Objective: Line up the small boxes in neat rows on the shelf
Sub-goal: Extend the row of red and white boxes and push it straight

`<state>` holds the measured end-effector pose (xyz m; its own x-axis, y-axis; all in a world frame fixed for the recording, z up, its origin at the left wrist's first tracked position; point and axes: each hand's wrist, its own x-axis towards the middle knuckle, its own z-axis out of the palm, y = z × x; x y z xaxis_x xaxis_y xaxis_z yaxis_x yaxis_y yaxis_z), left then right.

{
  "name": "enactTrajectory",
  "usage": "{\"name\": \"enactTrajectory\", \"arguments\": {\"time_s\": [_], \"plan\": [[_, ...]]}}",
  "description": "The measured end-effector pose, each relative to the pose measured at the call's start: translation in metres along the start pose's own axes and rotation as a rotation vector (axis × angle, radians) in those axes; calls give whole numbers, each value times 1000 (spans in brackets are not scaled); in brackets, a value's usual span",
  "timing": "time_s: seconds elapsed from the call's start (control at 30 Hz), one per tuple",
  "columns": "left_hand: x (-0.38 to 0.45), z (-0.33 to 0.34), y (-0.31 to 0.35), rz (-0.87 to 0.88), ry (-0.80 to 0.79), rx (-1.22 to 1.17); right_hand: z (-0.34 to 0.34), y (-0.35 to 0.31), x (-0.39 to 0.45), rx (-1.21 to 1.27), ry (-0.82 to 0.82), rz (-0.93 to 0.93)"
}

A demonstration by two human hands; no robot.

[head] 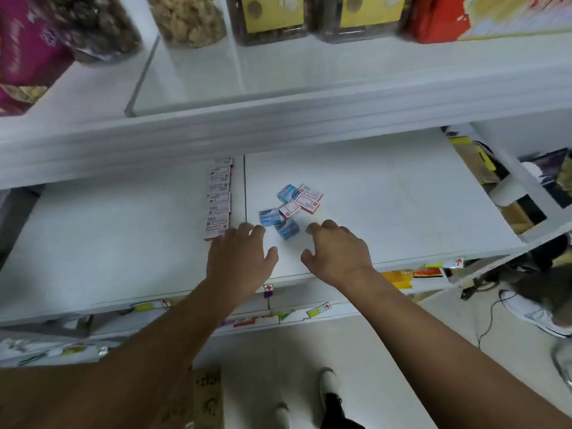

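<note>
On the white shelf a straight row of small red-and-white boxes runs front to back just left of the shelf seam. A loose heap of small blue and red-white boxes lies right of the seam. My left hand rests palm down by the front end of the row, fingers apart, holding nothing. My right hand hovers just right of the nearest blue box, fingers curled and apart, empty.
An upper shelf overhangs the back, carrying jars and packages. Price tags line the shelf's front edge. Cardboard boxes sit at the right end. Another person's white shoe is on the floor at right.
</note>
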<state>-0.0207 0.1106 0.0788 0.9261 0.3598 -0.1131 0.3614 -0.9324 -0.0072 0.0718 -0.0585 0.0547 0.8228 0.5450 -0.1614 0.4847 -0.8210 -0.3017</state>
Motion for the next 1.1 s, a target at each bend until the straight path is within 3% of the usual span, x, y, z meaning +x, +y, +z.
{"name": "enactTrajectory", "arguments": {"time_s": [0.3, 0.73, 1.1], "plan": [[3, -3, 44, 265, -24, -10, -12, 49, -70, 16, 68, 282], [-39, 21, 173, 723, -131, -111, -15, 102, -224, 12, 164, 757], [-84, 4, 283, 883, -86, -31, -30, 168, -296, 51, 229, 850]]}}
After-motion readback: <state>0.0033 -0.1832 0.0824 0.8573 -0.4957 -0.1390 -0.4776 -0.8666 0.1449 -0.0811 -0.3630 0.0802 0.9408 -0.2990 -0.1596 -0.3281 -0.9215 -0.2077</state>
